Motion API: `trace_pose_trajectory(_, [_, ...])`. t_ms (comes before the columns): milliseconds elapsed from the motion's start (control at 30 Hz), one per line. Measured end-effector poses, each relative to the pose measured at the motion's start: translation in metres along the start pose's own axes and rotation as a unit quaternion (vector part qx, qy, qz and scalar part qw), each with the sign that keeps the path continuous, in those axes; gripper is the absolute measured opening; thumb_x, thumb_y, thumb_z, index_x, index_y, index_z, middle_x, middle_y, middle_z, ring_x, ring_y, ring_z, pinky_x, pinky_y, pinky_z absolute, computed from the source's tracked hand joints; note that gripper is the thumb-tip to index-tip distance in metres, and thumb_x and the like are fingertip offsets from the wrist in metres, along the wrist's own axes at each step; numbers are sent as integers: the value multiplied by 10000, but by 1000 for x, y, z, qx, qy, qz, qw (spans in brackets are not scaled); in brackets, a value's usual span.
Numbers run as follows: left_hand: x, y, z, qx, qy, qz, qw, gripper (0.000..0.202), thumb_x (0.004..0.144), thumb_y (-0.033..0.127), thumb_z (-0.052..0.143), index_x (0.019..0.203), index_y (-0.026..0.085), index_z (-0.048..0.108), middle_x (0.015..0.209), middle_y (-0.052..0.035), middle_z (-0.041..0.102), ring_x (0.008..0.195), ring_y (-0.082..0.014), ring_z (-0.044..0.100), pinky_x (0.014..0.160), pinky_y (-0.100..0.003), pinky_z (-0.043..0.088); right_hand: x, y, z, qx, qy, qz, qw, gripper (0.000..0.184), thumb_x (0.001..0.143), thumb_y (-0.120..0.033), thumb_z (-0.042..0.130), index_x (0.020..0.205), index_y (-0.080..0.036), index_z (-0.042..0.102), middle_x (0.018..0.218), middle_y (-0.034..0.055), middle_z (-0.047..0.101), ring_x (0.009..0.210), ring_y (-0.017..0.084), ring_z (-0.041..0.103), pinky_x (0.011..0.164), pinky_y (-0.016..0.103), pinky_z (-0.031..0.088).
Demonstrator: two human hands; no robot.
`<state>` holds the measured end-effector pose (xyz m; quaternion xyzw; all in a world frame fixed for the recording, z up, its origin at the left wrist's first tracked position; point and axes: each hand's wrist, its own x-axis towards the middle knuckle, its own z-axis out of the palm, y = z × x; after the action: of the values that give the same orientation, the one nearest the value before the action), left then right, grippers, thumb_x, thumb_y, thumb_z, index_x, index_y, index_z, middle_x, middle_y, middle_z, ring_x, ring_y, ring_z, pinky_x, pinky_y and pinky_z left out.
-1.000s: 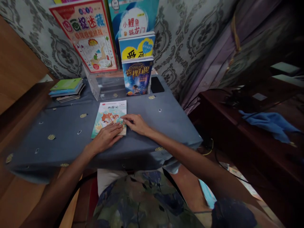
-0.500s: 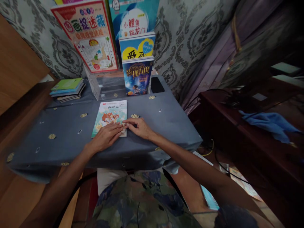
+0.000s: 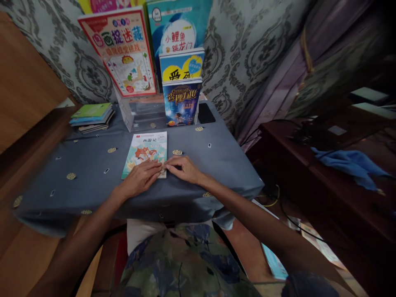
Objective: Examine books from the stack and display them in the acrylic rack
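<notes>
One closed paperback with a white-and-teal cover (image 3: pixel 145 152) lies face up near the front edge of a table, its title and a picture of figures beneath an orange-red shape turned toward the reader. A person's left hand (image 3: pixel 141 176) is spread palm down across the lower part of the cover, fingers extended together and gripping nothing. The right hand (image 3: pixel 185 169) comes in from the other side, fingers bent, its fingertips at the book's lower right edge, just beside those of the left; whether they pinch the cover or merely touch it cannot be told. Under the book is a gray-blue tablecloth (image 3: pixel 213 161) printed with yellow motifs. Behind it stands a clear display rack (image 3: pixel 140 115) holding several upright titles, among them a dark blue book (image 3: pixel 181 103) at the front, a blue-and-yellow volume (image 3: pixel 181 68) behind it and a large red-bordered book (image 3: pixel 123 55) at left. A black phone (image 3: pixel 206 113) lies just right of the rack; a stack of thin books (image 3: pixel 93 116), topped in green, sits to its left. Farther right, a crumpled blue cloth (image 3: pixel 349 163) rests on a dark red desk (image 3: pixel 275 134). Patterned wallpaper (image 3: pixel 235 45) and a pale purple curtain (image 3: pixel 272 78) fill the background.
</notes>
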<state>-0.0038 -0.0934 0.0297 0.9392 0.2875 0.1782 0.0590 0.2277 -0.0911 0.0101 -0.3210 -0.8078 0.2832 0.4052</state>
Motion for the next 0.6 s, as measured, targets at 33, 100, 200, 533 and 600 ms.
trace_pose_trajectory(33, [-1,0,1,3,2,2,1000,340,1008,257,432,1230,192,682,1279,-95,693,1261,-217,608,1095,-478,481,-2,-1,0,-1,-7,-11,1000,291,961,-269,501,844,-219,763,898,55,773,882,189,700,835,355,545])
trace_pose_trajectory(100, [-2,0,3,9,9,5,1000,332,1009,262,442,1228,183,679,1286,-102,689,1272,-223,599,1099,-482,477,-8,-2,1,-12,-21,-32,999,265,958,-237,503,945,-237,768,987,52,781,998,196,699,928,400,538])
trace_pose_trajectory(200, [-5,-1,7,22,24,16,999,331,1013,274,451,1234,161,669,1294,-121,681,1278,-234,596,1097,-485,479,-17,-2,2,-51,-40,-58,996,271,942,-205,523,1087,-234,751,1116,71,765,1153,204,662,1031,445,499])
trace_pose_trajectory(533, [-22,18,24,99,28,-8,995,466,1048,345,362,1446,129,468,1471,-149,540,1428,-241,434,1181,-498,357,-34,-21,5,-216,-97,-42,971,339,935,-240,582,1253,-180,683,1384,155,620,1322,274,548,1045,490,463])
trace_pose_trajectory(600, [-28,30,25,129,3,-20,991,524,1056,356,320,1518,111,355,1538,-162,452,1480,-239,343,1215,-497,282,-36,-24,7,-233,-96,-33,967,349,938,-245,581,1269,-186,674,1386,151,621,1298,278,568,1026,483,468])
